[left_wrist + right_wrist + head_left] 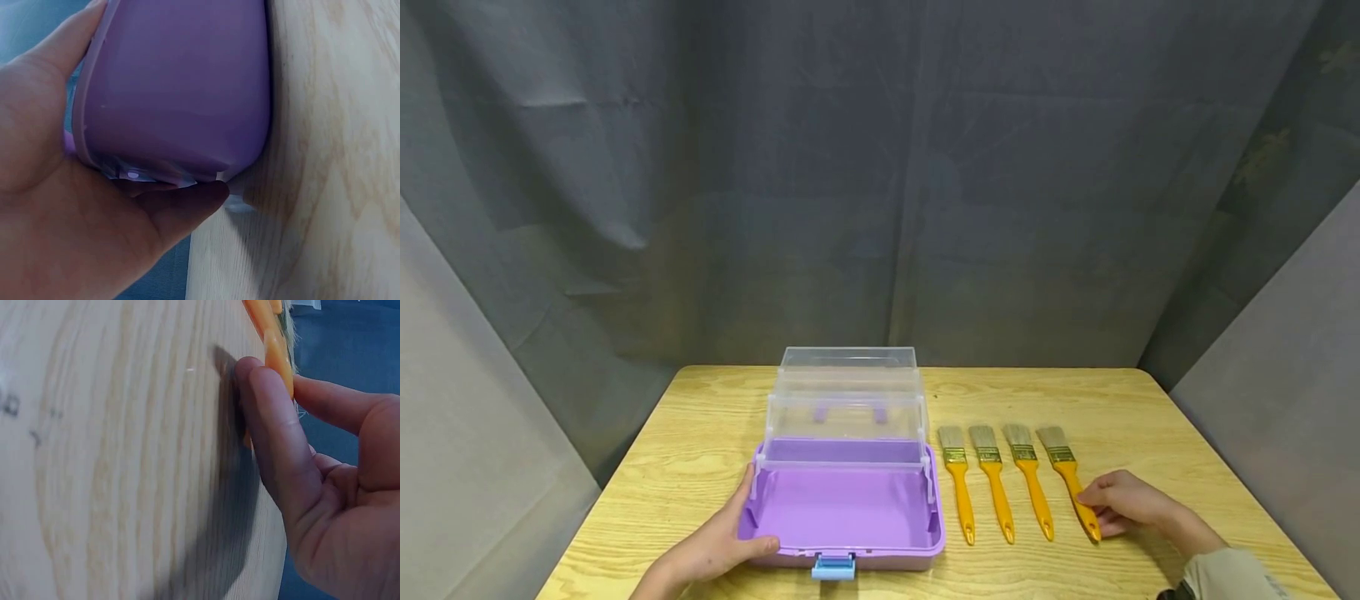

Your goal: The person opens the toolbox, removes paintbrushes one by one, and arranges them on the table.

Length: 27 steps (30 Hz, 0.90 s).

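Observation:
A purple storage box (891,563) stands with its lid raised at the table's front, its interior bare. My left hand (707,546) grips its left front corner, the thumb at the front and the fingers along the left side. In the left wrist view the purple wall (175,81) fills the space beside that hand. At right, my right hand (1138,506) pinches the lower handle of the rightmost paintbrush (1066,471) between thumb and fingers. Its yellow-orange handle (279,359) shows at the fingertips in the right wrist view. The brush lies slightly slanted, bristles pointing away.
Three more paintbrushes (1033,487) lie in a row between the box and the right hand, bristles to the back. Clear plastic trays (846,417) and a clear lid (848,358) lean up behind the box. A blue latch (833,568) hangs at its front. Grey cloth (820,208) encloses the wooden table (1015,392).

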Motion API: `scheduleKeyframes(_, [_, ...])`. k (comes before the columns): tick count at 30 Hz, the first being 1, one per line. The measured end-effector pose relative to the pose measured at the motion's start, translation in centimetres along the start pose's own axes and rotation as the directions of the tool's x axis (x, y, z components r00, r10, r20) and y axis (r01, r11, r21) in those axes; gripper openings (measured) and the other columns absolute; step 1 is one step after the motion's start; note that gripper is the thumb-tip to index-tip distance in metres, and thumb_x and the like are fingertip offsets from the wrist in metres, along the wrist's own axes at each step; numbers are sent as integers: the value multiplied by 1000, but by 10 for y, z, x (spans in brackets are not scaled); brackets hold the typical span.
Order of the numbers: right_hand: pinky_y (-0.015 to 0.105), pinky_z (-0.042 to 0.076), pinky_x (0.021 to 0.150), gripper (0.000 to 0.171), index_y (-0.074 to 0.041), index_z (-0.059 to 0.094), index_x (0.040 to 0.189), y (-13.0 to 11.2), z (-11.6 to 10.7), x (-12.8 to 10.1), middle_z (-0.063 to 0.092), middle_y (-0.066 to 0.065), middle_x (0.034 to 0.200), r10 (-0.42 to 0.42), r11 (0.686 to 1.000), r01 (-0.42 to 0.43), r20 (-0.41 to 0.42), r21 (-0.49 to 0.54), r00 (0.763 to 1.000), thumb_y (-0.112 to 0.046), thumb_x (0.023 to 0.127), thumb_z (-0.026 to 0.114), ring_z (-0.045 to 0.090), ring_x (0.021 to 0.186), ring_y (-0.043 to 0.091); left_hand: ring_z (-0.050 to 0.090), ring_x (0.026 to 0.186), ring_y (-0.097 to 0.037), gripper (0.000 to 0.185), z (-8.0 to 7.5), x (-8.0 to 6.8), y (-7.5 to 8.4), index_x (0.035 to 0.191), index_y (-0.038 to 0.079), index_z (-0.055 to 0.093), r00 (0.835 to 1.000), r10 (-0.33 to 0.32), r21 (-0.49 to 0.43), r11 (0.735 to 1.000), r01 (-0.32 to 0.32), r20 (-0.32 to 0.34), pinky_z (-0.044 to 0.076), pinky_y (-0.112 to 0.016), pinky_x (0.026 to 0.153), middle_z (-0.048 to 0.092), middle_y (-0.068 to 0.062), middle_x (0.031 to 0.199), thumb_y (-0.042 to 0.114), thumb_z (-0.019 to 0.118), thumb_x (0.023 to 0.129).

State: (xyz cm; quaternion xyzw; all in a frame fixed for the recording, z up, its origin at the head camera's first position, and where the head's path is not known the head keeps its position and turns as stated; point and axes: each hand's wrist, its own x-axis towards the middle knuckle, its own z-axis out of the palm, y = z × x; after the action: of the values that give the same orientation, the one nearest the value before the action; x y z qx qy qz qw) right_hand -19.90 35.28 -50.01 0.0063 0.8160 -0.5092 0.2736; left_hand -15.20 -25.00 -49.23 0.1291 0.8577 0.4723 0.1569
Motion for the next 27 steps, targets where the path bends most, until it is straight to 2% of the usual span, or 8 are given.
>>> scheduleKeyframes(11, [25, 55, 55, 21, 4, 64, 92, -1, 2, 4, 64, 5, 72, 37, 999, -36, -23, 33, 999, -17, 92, 59, 63, 57, 10, -3, 138, -42, 114, -1, -1, 3, 149, 8, -17, 1000, -2, 4, 1000, 2, 6, 2, -58, 107, -11, -25, 153, 31, 73, 83])
scheduleKeyframes(22, [22, 51, 48, 21, -3, 60, 74, -3, 4, 3, 57, -1, 58, 57, 998, -62, -136, -34, 989, -19, 87, 66, 57, 48, 6, -3, 138, -42, 114, -2, -1, 0, 149, 9, -16, 1000, -1, 10, 1000, 1, -3, 2, -58, 107, -11, -24, 154, 32, 73, 83])
scheduleKeyframes(27, [24, 51, 48, 24, -4, 59, 73, 0, 0, 1, 56, 1, 58, 66, 997, -70, -164, -16, 984, -21, 89, 64, 56, 48, 8, -1, 138, -42, 113, 0, -2, 0, 150, 10, -15, 1000, 5, 16, 1000, -4, -17, 4, -58, 108, -10, -24, 154, 32, 73, 83])
